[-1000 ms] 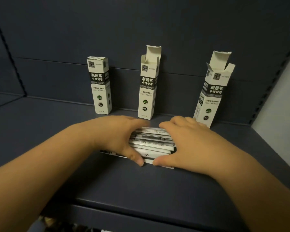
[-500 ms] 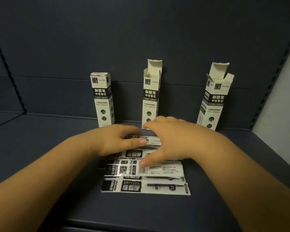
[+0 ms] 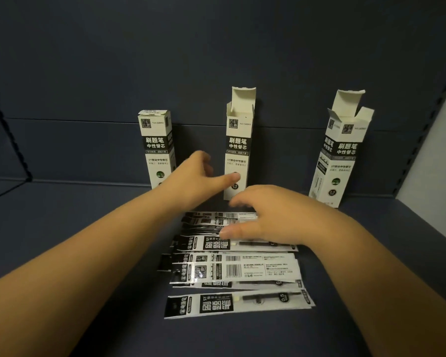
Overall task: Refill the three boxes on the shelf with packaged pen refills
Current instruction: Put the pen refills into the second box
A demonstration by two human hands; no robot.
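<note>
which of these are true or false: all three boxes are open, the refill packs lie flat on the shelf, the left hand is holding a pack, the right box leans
1. All three boxes have open tops. False: the left box has its top closed; the middle box and right box have flaps up.
2. The packaged pen refills lie spread flat on the shelf. True.
3. The left hand holds a pack. False: it is raised in front of the boxes, holding nothing.
4. The right box leans. True.
5. The right hand is over the far packs. True.
</note>
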